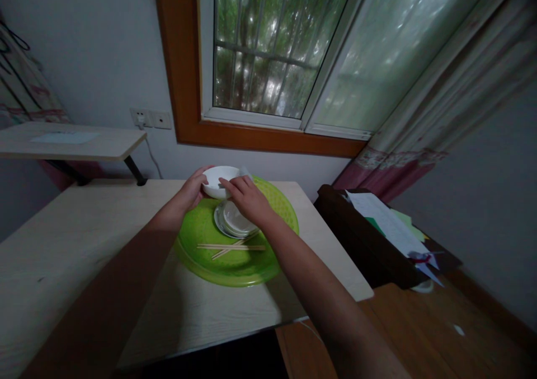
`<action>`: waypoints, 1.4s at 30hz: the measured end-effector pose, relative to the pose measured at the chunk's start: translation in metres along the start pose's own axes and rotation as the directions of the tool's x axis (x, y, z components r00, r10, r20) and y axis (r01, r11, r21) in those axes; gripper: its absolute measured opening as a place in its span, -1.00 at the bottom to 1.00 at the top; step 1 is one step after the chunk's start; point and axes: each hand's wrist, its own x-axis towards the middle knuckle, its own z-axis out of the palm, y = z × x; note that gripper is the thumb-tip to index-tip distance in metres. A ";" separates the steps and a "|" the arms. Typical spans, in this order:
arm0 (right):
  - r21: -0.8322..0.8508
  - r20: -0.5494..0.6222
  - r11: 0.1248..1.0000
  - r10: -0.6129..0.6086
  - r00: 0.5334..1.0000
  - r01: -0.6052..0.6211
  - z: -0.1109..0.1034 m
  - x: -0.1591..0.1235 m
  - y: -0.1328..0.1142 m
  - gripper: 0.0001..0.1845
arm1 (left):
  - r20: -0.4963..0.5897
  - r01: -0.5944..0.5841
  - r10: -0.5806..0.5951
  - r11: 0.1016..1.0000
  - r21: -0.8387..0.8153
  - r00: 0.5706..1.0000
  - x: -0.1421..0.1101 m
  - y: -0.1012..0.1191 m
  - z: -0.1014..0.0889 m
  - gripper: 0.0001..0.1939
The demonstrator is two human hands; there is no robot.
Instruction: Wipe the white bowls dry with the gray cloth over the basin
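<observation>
A white bowl (218,178) is tilted above the far side of a green round tray (239,278). My left hand (193,190) grips it by its left side, thumb over the rim. At its right side, my right hand (247,197) is closed, with fingertips over the bowl's inside. A pale thin cloth or tissue (245,172) shows behind the right knuckles; its exact kind is unclear. Below the hands, a small stack of white dishes (226,222) sits on the tray, partly hidden by my right hand. Wooden chopsticks (230,247) lie crossed in front of it.
The tray rests on a light wooden table (84,239) with a raised shelf (75,141) at the back left. A brown sofa-like piece (356,239) holding papers (386,222) stands right of the table. A window (285,48) and curtain (419,110) are behind.
</observation>
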 end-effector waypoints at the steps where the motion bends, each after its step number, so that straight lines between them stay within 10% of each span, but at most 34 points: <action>1: 0.057 -0.003 0.998 0.009 1.000 -0.008 0.002 0.000 0.002 -0.37 | -0.014 -0.008 0.009 0.999 0.044 1.000 0.002 -0.001 -0.002 -0.24; 8: 0.335 -0.116 0.920 0.253 0.961 -0.202 -0.005 0.000 0.020 -0.50 | -0.212 -0.047 0.061 0.996 0.072 0.975 0.022 -0.017 -0.018 -0.14; 12: 0.218 -0.218 0.886 0.452 0.865 -0.408 -0.015 -0.004 0.031 -0.52 | -0.195 -0.058 0.072 0.995 0.077 0.978 0.023 -0.020 -0.021 -0.15; 18: 0.022 -0.010 0.689 0.724 0.689 -0.724 -0.017 -0.005 0.033 -0.55 | -0.246 -0.066 0.094 0.990 0.122 0.965 0.021 -0.021 -0.025 -0.29; 29: -0.259 0.461 0.725 0.673 0.578 -0.638 0.000 -0.018 0.043 -0.58 | -0.164 -0.097 0.159 0.937 0.336 0.974 0.021 -0.023 -0.025 -0.47; 42: -0.273 0.536 0.752 0.637 0.554 -0.601 -0.005 -0.015 0.044 -0.67 | -0.165 -0.112 0.262 0.787 0.607 0.951 0.020 -0.024 -0.021 -0.60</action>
